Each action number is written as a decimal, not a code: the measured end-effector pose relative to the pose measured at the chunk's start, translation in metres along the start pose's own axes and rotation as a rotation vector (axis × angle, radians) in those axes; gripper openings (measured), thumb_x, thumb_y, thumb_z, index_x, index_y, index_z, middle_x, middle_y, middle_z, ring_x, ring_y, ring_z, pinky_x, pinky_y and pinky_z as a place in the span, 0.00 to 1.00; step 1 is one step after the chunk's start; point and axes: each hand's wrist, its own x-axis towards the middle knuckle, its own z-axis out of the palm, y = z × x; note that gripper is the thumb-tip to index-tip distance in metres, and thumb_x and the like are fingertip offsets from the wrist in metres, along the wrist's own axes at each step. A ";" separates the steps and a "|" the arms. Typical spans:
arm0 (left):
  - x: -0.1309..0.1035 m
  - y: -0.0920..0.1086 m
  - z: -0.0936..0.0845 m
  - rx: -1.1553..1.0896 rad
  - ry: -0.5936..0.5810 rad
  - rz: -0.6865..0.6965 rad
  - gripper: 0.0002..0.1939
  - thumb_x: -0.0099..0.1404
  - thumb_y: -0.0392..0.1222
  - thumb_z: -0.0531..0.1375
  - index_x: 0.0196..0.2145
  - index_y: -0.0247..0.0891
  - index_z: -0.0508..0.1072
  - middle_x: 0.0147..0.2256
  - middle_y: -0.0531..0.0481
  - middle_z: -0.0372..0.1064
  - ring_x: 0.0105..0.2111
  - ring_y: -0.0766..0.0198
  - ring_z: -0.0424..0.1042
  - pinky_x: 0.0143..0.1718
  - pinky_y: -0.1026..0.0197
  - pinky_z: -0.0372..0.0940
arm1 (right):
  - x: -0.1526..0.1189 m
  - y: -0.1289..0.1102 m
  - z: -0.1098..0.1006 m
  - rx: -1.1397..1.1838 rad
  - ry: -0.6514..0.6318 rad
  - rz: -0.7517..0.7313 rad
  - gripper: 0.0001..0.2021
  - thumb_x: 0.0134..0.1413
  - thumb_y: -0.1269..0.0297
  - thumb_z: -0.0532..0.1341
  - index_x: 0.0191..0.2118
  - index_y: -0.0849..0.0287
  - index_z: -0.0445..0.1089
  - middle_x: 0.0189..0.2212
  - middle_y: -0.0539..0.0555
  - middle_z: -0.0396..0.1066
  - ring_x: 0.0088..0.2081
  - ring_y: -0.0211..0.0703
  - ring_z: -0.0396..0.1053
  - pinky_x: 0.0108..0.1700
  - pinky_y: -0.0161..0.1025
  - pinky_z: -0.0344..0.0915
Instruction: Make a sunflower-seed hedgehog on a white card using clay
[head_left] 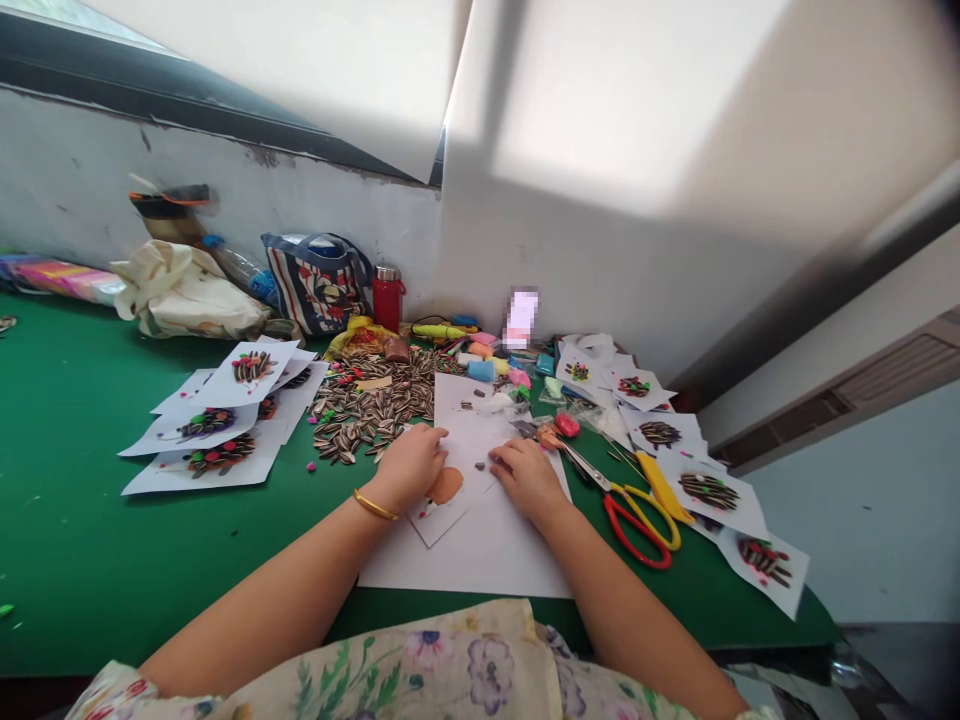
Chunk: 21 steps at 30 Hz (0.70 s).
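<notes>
A small white card (439, 522) with a flat brown clay shape (445, 486) and tiny red and dark bits lies on a large white sheet (465, 570). My left hand (411, 466) is at the card's upper left, its fingers bent and pressed together; whatever is in them is hidden. On the sheet to the right rests my right hand (529, 482), fingers partly spread beside the card's right side. A small dark lump (480, 465) lies between the hands. Sunflower seeds (360, 410) are heaped just beyond my left hand.
Scissors (630, 510) with red and yellow handles lie right of my right hand. Seed-decorated cards (225, 420) are stacked at left, others (712, 490) at right. Behind are a red bottle (386, 298), a striped bag (315, 280), colored clay (480, 370) and a blurred phone-like rectangle (521, 318).
</notes>
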 end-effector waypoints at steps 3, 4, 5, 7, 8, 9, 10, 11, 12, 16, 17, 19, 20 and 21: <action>0.000 -0.002 -0.002 0.040 -0.010 0.031 0.18 0.63 0.39 0.58 0.51 0.38 0.74 0.43 0.42 0.70 0.45 0.53 0.70 0.46 0.55 0.64 | -0.002 -0.003 -0.003 0.041 -0.004 -0.012 0.09 0.57 0.65 0.64 0.44 0.55 0.74 0.41 0.54 0.71 0.47 0.47 0.65 0.51 0.43 0.60; 0.000 -0.003 -0.002 0.042 -0.018 0.037 0.18 0.63 0.39 0.59 0.51 0.38 0.74 0.43 0.42 0.69 0.45 0.54 0.70 0.47 0.55 0.64 | -0.003 -0.003 -0.005 0.065 -0.019 -0.022 0.10 0.56 0.63 0.65 0.44 0.55 0.74 0.42 0.54 0.71 0.47 0.47 0.65 0.51 0.43 0.61; 0.000 -0.004 -0.002 0.041 -0.027 0.037 0.18 0.63 0.39 0.59 0.51 0.39 0.73 0.43 0.42 0.69 0.44 0.54 0.70 0.47 0.55 0.64 | -0.004 -0.003 -0.006 0.090 -0.038 -0.030 0.12 0.54 0.62 0.67 0.45 0.55 0.74 0.42 0.54 0.70 0.47 0.47 0.65 0.51 0.43 0.61; 0.001 -0.005 -0.002 0.042 -0.043 0.026 0.18 0.62 0.39 0.60 0.51 0.40 0.73 0.43 0.43 0.69 0.44 0.54 0.70 0.47 0.56 0.64 | -0.005 -0.002 -0.009 0.127 -0.082 -0.035 0.16 0.50 0.62 0.69 0.46 0.55 0.73 0.44 0.54 0.70 0.48 0.47 0.65 0.51 0.42 0.61; 0.001 -0.006 -0.002 0.045 -0.049 0.019 0.18 0.62 0.40 0.60 0.51 0.40 0.73 0.43 0.43 0.69 0.44 0.54 0.71 0.46 0.56 0.64 | -0.005 -0.001 -0.010 0.137 -0.103 -0.028 0.17 0.49 0.63 0.69 0.46 0.55 0.72 0.44 0.55 0.70 0.48 0.47 0.66 0.51 0.42 0.62; 0.002 -0.006 -0.002 0.049 -0.053 0.011 0.18 0.62 0.40 0.60 0.51 0.40 0.73 0.43 0.43 0.69 0.43 0.54 0.71 0.46 0.56 0.64 | -0.005 -0.001 -0.012 0.140 -0.120 -0.013 0.16 0.49 0.63 0.69 0.46 0.55 0.72 0.44 0.54 0.70 0.47 0.46 0.67 0.49 0.41 0.63; 0.002 -0.005 -0.002 0.053 -0.054 0.005 0.18 0.62 0.40 0.60 0.50 0.41 0.73 0.43 0.43 0.69 0.43 0.54 0.71 0.45 0.56 0.64 | -0.005 0.000 -0.013 0.141 -0.135 0.008 0.16 0.49 0.64 0.68 0.45 0.56 0.72 0.43 0.54 0.71 0.45 0.45 0.67 0.47 0.40 0.63; 0.001 -0.005 -0.003 0.057 -0.057 -0.001 0.18 0.62 0.41 0.60 0.50 0.41 0.73 0.43 0.43 0.69 0.43 0.54 0.71 0.45 0.56 0.64 | -0.005 0.000 -0.014 0.139 -0.149 0.037 0.15 0.49 0.65 0.67 0.45 0.56 0.71 0.41 0.54 0.71 0.42 0.44 0.68 0.44 0.39 0.63; 0.001 -0.004 -0.003 0.060 -0.061 -0.005 0.18 0.62 0.41 0.60 0.50 0.41 0.73 0.43 0.44 0.69 0.42 0.54 0.72 0.45 0.56 0.64 | -0.004 0.000 -0.014 0.138 -0.161 0.072 0.14 0.50 0.65 0.67 0.44 0.56 0.71 0.40 0.53 0.72 0.40 0.43 0.69 0.41 0.38 0.63; 0.000 -0.002 -0.005 0.067 -0.079 -0.006 0.18 0.63 0.40 0.59 0.51 0.41 0.72 0.44 0.43 0.68 0.41 0.55 0.72 0.43 0.56 0.64 | -0.001 -0.004 -0.014 0.170 -0.199 0.220 0.14 0.50 0.64 0.65 0.44 0.55 0.70 0.37 0.51 0.73 0.34 0.40 0.69 0.34 0.35 0.60; 0.000 -0.002 -0.005 0.069 -0.080 -0.005 0.18 0.63 0.40 0.59 0.51 0.40 0.72 0.44 0.43 0.68 0.41 0.55 0.72 0.42 0.57 0.64 | 0.000 -0.005 -0.014 0.180 -0.204 0.244 0.14 0.51 0.64 0.64 0.45 0.54 0.69 0.36 0.50 0.74 0.34 0.39 0.70 0.33 0.34 0.59; 0.000 -0.001 -0.005 0.072 -0.081 -0.005 0.18 0.63 0.40 0.59 0.51 0.40 0.73 0.44 0.43 0.69 0.41 0.55 0.72 0.42 0.57 0.64 | 0.001 -0.008 -0.012 0.182 -0.205 0.262 0.15 0.52 0.64 0.63 0.47 0.53 0.68 0.35 0.49 0.75 0.33 0.39 0.70 0.31 0.34 0.57; 0.000 -0.001 -0.005 0.073 -0.078 -0.005 0.17 0.63 0.40 0.59 0.50 0.40 0.73 0.44 0.44 0.69 0.41 0.55 0.72 0.41 0.57 0.64 | 0.001 -0.010 -0.011 0.173 -0.200 0.258 0.16 0.52 0.66 0.63 0.48 0.53 0.68 0.34 0.48 0.75 0.32 0.39 0.70 0.30 0.34 0.56; 0.000 -0.002 -0.004 0.073 -0.074 -0.003 0.17 0.63 0.40 0.59 0.50 0.40 0.73 0.44 0.44 0.69 0.41 0.55 0.72 0.41 0.57 0.64 | 0.001 -0.011 -0.010 0.159 -0.191 0.248 0.16 0.52 0.68 0.62 0.49 0.53 0.68 0.33 0.48 0.75 0.31 0.38 0.70 0.29 0.34 0.55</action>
